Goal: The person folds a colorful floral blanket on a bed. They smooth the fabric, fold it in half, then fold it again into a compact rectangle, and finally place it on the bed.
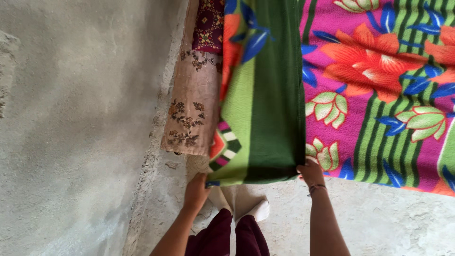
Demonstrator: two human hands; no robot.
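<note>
- Maroon trousers (222, 237) and white-socked feet (246, 204) stand on a concrete floor (379, 218).
- Left hand (196, 189) and right hand (310, 173) each pinch a lower corner of the folded floral blanket (265, 118).
- Judged mid-fold; the next fold calls for aligned edges.

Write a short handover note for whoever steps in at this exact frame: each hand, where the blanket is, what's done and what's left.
Left hand: gripping the lower left corner of the floral blanket.
Right hand: pinching the blanket's lower edge where the green folded-over panel meets the pink flowered part.
Blanket: spread out, one side flap folded over so its green side shows. A beige embroidered cloth lies beside it to the left, next to the grey wall.
Done: one flap turned over.
Left: most of the blanket looks unfolded; further folds seem needed.
</note>
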